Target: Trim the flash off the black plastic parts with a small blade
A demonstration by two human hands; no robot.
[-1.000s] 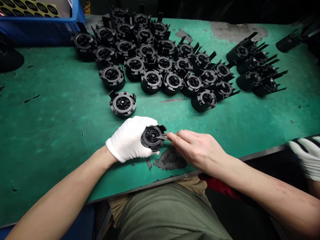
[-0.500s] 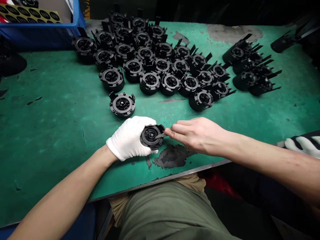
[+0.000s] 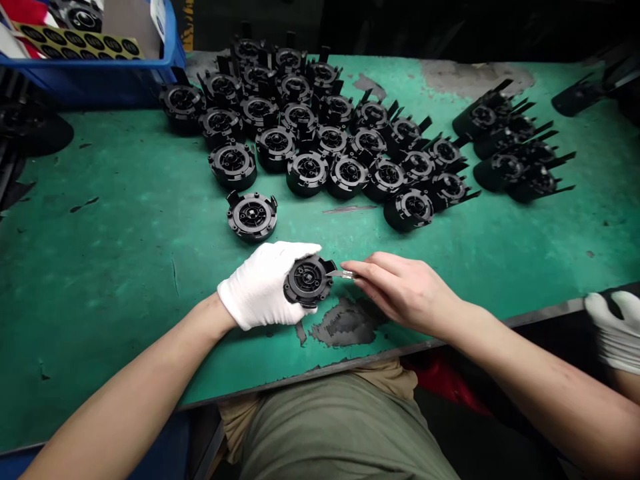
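Note:
My left hand (image 3: pixel 273 283), in a white glove, grips a round black plastic housing (image 3: pixel 309 280) by its left side, its ribbed face turned up. My bare right hand (image 3: pixel 407 290) is closed around a craft knife (image 3: pixel 345 274); the handle is mostly hidden in the fingers. The pointed blade reaches left to the housing's right rim, by a raised tab; whether it touches I cannot tell. Beyond my left hand, a similar loose housing (image 3: pixel 253 217) lies face up on the green table (image 3: pixel 125 267).
Many similar black housings (image 3: pixel 307 173) stand grouped at the back. More lie tilted at the right (image 3: pixel 500 170). A blue bin (image 3: pixel 115 83) with sticker sheets occupies the back left. Another person's gloved hand (image 3: pixel 617 330) is at the right edge. The table's front edge (image 3: pixel 350 363) runs before my lap.
The craft knife has drawn back from the housing's centre to its right rim, with my right hand lower and further right. The other person's gloved hand has shifted. The whole view has moved slightly.

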